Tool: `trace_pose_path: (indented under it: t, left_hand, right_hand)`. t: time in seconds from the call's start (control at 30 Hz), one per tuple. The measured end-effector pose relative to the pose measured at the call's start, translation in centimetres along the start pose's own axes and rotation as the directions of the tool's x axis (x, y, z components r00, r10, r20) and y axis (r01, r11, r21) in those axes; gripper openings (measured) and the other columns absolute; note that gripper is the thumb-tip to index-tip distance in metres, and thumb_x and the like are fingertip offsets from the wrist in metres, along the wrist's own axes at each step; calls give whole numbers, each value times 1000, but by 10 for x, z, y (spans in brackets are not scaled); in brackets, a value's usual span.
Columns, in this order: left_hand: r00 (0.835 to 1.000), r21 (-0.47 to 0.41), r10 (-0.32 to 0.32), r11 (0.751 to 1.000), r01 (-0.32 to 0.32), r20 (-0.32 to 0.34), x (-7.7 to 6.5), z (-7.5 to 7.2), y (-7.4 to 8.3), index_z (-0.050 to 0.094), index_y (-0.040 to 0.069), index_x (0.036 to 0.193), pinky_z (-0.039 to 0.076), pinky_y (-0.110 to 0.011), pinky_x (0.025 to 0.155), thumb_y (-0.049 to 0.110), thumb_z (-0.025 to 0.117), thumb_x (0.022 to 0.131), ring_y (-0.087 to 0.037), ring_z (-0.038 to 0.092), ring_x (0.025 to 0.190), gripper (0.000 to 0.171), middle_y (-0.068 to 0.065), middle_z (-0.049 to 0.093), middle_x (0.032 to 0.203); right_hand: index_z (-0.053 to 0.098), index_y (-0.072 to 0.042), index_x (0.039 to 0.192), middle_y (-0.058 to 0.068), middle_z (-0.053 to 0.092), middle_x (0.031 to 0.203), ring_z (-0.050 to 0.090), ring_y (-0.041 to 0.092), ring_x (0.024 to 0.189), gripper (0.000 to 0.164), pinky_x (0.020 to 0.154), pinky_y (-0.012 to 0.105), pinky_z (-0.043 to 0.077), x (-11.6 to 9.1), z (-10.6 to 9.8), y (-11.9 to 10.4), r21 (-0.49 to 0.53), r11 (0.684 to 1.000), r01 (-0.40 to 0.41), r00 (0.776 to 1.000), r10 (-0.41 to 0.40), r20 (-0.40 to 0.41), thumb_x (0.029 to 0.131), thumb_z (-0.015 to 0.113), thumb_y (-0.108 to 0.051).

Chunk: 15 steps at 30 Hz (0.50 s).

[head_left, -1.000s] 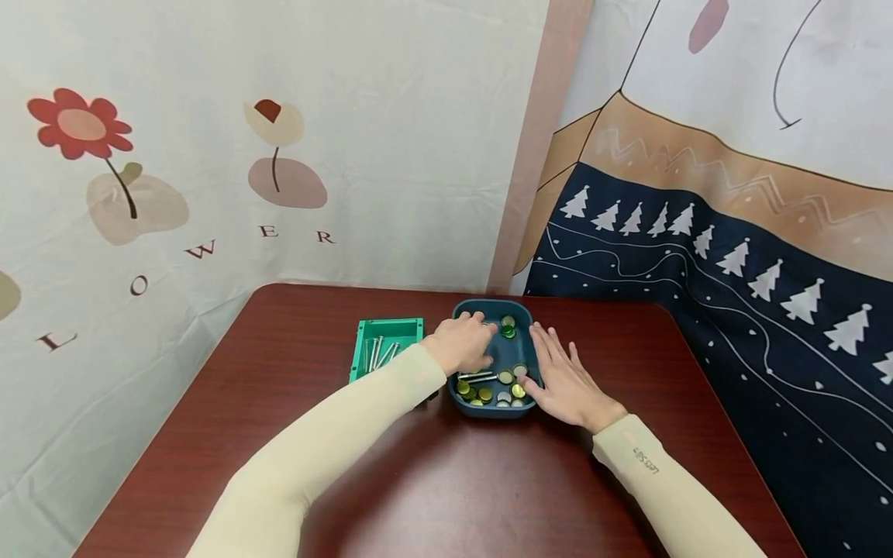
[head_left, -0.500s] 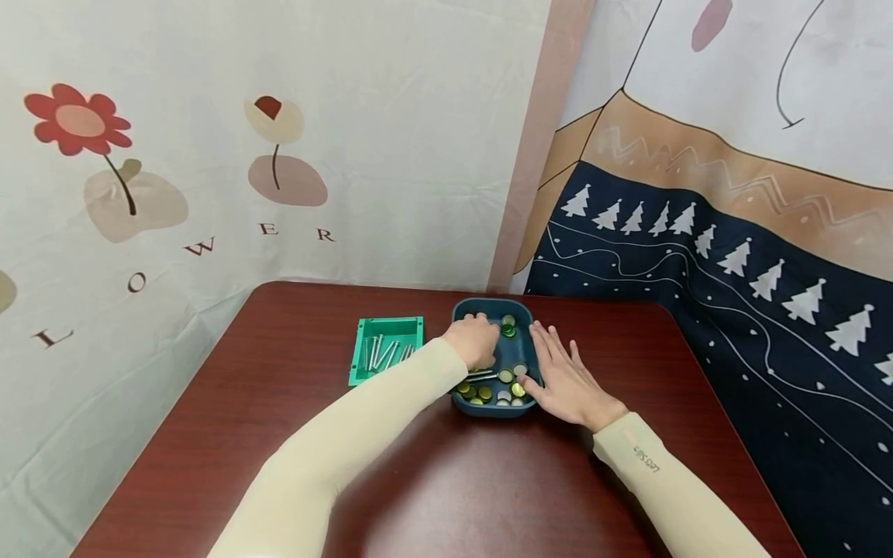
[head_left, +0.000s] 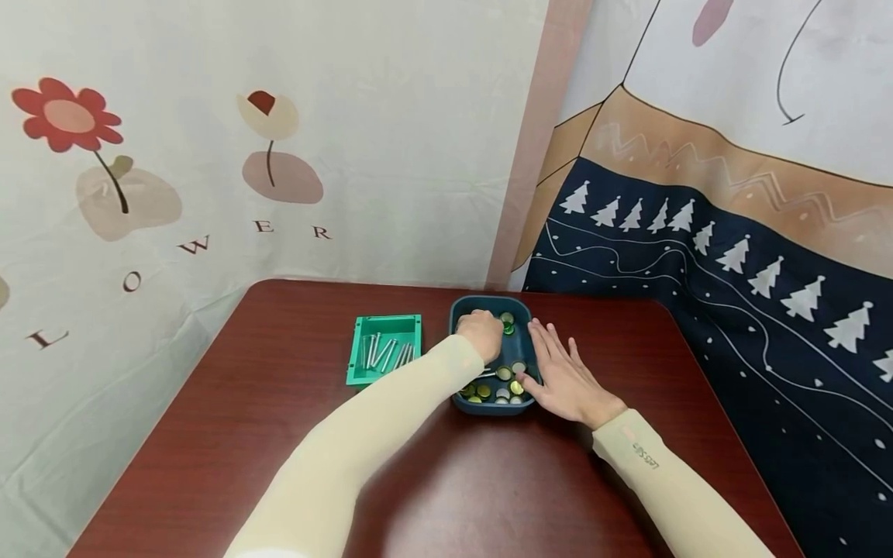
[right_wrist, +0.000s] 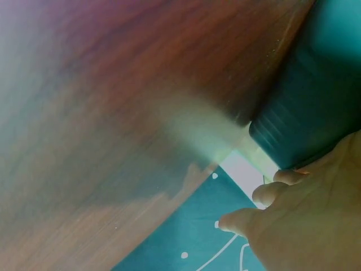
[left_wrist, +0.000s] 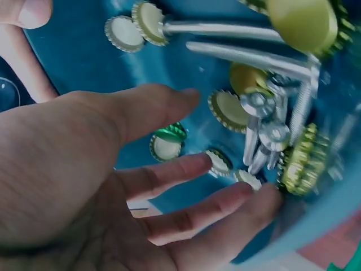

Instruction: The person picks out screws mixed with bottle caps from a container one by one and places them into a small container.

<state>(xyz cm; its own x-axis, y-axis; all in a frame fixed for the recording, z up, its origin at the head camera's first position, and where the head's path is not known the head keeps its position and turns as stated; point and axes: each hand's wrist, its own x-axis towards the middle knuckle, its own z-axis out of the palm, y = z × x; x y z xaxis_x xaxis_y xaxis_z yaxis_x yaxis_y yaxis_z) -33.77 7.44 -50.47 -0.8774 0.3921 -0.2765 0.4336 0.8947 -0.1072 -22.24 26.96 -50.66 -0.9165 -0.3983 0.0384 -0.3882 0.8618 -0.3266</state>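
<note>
My left hand [head_left: 481, 335] reaches down into a dark blue plastic bin [head_left: 498, 409]. In the left wrist view its thumb and fingers are spread apart, with nothing held between them. The fingertips hang over bottle caps [left_wrist: 228, 111], some gold and a green one, close to or touching a few. Silver screws [left_wrist: 242, 56] lie among the caps. My right hand [head_left: 568, 389] rests against the bin's right side with straight fingers. The right wrist view shows that hand beside the bin's outer wall [right_wrist: 316, 113].
Just left of the bin stands a small green box [head_left: 363, 380] holding several silver screws [head_left: 382, 353]. Both containers stand on a dark red wooden table [head_left: 279, 349]. Printed cloth [head_left: 418, 155] hangs behind and to the right.
My left hand has moved slightly right within the bin, and its forearm has shifted right, uncovering more of the green box. My right hand stays in place.
</note>
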Motion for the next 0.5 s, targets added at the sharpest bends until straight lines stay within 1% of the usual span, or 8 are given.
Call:
trace_pose_path:
  t: [0.07, 0.17, 0.23, 0.3, 0.37, 0.4, 0.47, 0.5]
  left_hand:
    - [999, -51, -33, 998, 34, 32, 2, -1, 2, 80, 17, 149, 73, -50, 90, 30, 67, 119, -26, 77, 110, 36, -12, 81, 137]
    - [992, -136, -71, 987, 85, 105, 6, 0, 3, 76, 17, 154, 71, -52, 99, 29, 72, 115, -28, 74, 124, 40, -14, 76, 147]
    - [985, -175, -81, 979, 108, 152, 11, 2, 2, 75, 16, 154, 69, -52, 105, 27, 75, 112, -29, 71, 131, 43, -15, 73, 153]
    - [979, -196, -73, 974, 110, 190, 15, 3, 1, 74, 15, 155, 66, -54, 113, 24, 79, 109, -31, 68, 136, 47, -17, 68, 159]
    - [976, -188, -56, 977, 97, 210, 21, 4, -1, 78, 17, 149, 65, -51, 115, 26, 83, 107, -30, 72, 133, 44, -15, 70, 160]
    - [974, -182, -46, 979, 88, 220, 23, 3, -2, 79, 17, 146, 65, -49, 114, 27, 86, 105, -29, 74, 129, 43, -14, 71, 159]
    - [968, -190, -27, 979, 76, 248, 25, 1, -3, 80, 19, 141, 67, -44, 106, 28, 91, 102, -25, 76, 118, 41, -12, 73, 156]
    - [965, -188, -19, 980, 71, 263, 27, 0, -3, 81, 21, 137, 68, -41, 98, 28, 92, 100, -22, 76, 110, 39, -10, 75, 150]
  right_hand:
    - [9, -5, 188, 18, 11, 198, 14, 52, 183, 99, 141, 85, 14, 1, 0, 0, -3, 1000, 4, 1000, -4, -1, 118, 60, -53]
    - [10, -4, 187, 18, 12, 198, 15, 52, 182, 99, 140, 85, 15, 1, 0, 0, -9, 1000, 12, 1000, -12, -5, 118, 60, -53]
    - [11, -4, 187, 18, 12, 197, 16, 52, 182, 99, 140, 85, 16, 2, 1, 0, -15, 1000, 15, 1000, -16, -7, 118, 61, -53]
    - [11, -3, 187, 19, 13, 197, 17, 53, 182, 99, 140, 85, 16, 2, 1, -1, -17, 1000, 17, 1000, -17, -7, 118, 61, -52]
    - [11, -3, 187, 19, 13, 197, 17, 53, 182, 99, 140, 85, 17, 2, 0, -1, -15, 1000, 15, 1000, -15, -8, 117, 62, -52]
    - [11, -3, 187, 20, 14, 197, 17, 53, 182, 99, 140, 85, 17, 2, 0, -2, -14, 1000, 13, 1000, -13, -9, 117, 63, -51]
    - [11, -3, 187, 20, 14, 197, 16, 53, 182, 99, 140, 85, 16, 1, 0, -3, -7, 1000, 7, 1000, -7, -10, 117, 64, -51]
    - [11, -3, 187, 20, 13, 197, 16, 53, 182, 100, 140, 85, 16, 1, -1, -3, -3, 1000, 3, 1000, -3, -9, 117, 64, -51]
